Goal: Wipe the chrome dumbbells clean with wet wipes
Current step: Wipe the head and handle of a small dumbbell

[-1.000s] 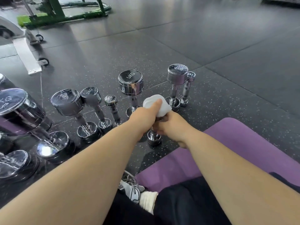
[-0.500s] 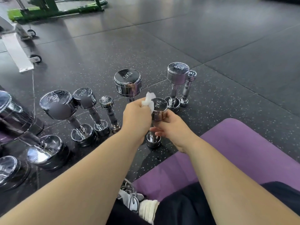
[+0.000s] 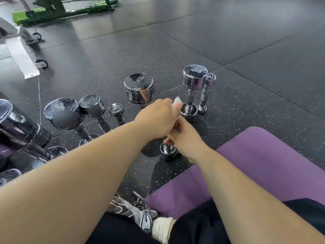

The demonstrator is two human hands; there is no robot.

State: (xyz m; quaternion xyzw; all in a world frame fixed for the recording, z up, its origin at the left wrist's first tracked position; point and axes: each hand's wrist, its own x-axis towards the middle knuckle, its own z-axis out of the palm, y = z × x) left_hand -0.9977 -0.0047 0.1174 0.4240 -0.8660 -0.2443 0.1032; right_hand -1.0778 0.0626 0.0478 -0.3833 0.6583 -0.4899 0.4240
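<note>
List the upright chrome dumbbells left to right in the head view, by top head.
Large dumbbell cut off at the edge → big dumbbell with blurred label → 2KG dumbbell → small dumbbell → 5KG dumbbell → held dumbbell, top hidden, placed by its base → 4KG dumbbell → slim dumbbell.

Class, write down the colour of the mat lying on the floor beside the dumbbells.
The mat is plain purple, clearest in the head view.
</note>
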